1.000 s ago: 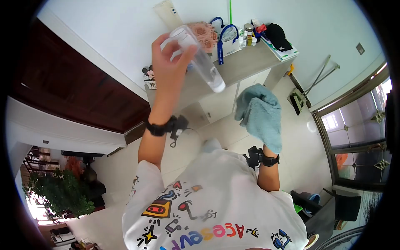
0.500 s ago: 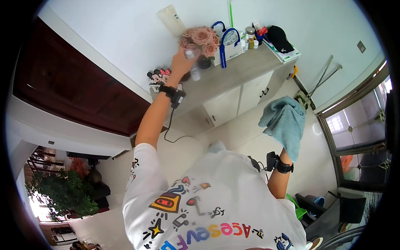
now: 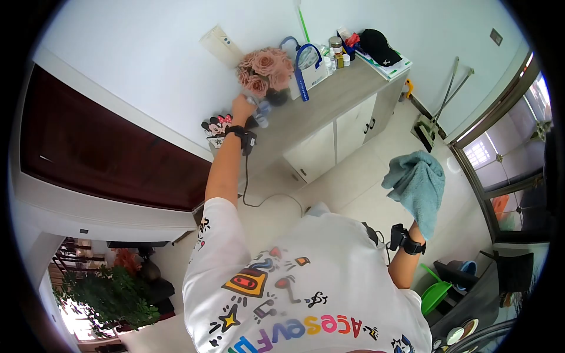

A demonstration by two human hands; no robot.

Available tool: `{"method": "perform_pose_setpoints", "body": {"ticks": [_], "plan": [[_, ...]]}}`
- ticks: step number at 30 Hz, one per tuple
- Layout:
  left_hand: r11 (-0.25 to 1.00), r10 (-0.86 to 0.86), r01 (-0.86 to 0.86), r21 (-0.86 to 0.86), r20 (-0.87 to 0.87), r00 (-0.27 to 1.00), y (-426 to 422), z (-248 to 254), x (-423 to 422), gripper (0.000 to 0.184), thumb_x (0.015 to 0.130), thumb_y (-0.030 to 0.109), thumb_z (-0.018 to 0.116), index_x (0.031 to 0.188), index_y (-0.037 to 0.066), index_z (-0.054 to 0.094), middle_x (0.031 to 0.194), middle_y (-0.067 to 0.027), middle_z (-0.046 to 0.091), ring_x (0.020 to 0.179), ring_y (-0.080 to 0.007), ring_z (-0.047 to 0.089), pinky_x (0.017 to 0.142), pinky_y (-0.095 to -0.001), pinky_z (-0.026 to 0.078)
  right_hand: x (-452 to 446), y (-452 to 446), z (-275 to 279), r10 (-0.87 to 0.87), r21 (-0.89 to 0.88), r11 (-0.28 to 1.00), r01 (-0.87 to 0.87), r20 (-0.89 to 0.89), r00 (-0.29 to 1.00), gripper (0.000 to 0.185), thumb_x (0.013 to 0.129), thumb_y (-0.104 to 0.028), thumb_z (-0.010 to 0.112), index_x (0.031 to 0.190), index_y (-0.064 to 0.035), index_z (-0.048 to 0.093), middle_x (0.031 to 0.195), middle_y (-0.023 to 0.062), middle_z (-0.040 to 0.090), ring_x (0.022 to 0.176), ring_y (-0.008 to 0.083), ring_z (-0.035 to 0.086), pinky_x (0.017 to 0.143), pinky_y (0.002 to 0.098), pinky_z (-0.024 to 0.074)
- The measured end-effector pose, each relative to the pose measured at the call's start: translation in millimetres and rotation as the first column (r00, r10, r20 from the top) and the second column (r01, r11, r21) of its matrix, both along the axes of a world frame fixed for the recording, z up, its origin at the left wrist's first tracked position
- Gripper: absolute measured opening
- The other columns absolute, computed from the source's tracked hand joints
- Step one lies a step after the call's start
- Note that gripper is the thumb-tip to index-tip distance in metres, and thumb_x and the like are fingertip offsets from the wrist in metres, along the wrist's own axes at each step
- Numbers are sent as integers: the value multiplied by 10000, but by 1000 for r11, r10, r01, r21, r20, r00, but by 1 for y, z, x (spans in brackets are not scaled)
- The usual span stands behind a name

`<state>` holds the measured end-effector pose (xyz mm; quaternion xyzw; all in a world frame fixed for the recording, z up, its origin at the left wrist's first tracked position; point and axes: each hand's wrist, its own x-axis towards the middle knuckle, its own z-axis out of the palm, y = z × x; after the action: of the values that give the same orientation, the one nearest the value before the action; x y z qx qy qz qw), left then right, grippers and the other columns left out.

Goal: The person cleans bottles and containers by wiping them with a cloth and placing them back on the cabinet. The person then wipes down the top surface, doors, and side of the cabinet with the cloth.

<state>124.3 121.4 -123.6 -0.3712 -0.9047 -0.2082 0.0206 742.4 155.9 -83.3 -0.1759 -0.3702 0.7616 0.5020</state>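
Note:
My left hand (image 3: 242,109) is at the cabinet top, closed around the upper part of a clear bottle (image 3: 261,119), between the pink flowers (image 3: 266,69) and the Mickey and Minnie figure (image 3: 216,126). Its fingers are partly hidden and the bottle looks blurred. A second bluish item beside the bottle is too small to make out. At the right, a blue-green towel (image 3: 418,185) drapes over my right hand and covers its fingers; only the wrist with a black band shows below the cloth.
The grey-topped cabinet (image 3: 347,88) stands against the wall, bearing a blue-handled bag (image 3: 310,73), small jars (image 3: 336,57) and a black cap (image 3: 378,47). A broom and dustpan (image 3: 425,130) lean at the right. A cable (image 3: 265,204) hangs from my left wrist.
My left hand has carried the clear bottle away from me, down to the cabinet top beside the flowers. My right hand and the towel have moved right and slightly nearer. The view has shifted.

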Motion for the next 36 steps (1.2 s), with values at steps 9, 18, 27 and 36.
{"method": "perform_pose_setpoints", "body": {"ticks": [9, 18, 27, 36], "plan": [[994, -45, 38, -99, -68, 997, 3, -26, -18, 471, 719, 202, 751, 1148, 32, 660, 1119, -235, 674, 1075, -400, 636, 921, -464, 525, 21, -15, 7, -144, 130, 985, 109, 298, 944, 341, 984, -193, 575, 1259, 4, 530, 1148, 132, 619, 988, 178, 583, 848, 306, 469], [998, -36, 29, -59, -128, 991, 2, -17, -20, 442, 776, 187, 694, 1192, 44, 655, 1099, -248, 684, 1075, -404, 637, 926, -468, 516, 5, -13, 20, -276, 269, 946, 179, 385, 881, 305, 963, -161, 620, 1183, 49, 588, 1008, 162, 694, 847, 208, 663, 742, 322, 553], [815, -168, 298, 498, -289, 943, -22, 38, 81, 111, 835, 34, 610, 931, 37, 665, 868, -146, 676, 784, -336, 658, 706, -380, 521, -7, 4, 24, -196, 267, 959, 93, 390, 900, 244, 926, -89, 621, 1124, 52, 605, 977, 167, 686, 786, 217, 660, 698, 309, 541], [314, -949, 928, 201, 99, 300, -21, 29, 331, 284, 847, 199, 699, 1055, 12, 651, 1046, -161, 654, 938, -332, 648, 834, -417, 521, -80, -4, 43, -177, 412, 903, -127, 622, 763, 317, 882, -2, 609, 1195, 43, 592, 959, 102, 682, 854, 172, 641, 787, 269, 517]]}}
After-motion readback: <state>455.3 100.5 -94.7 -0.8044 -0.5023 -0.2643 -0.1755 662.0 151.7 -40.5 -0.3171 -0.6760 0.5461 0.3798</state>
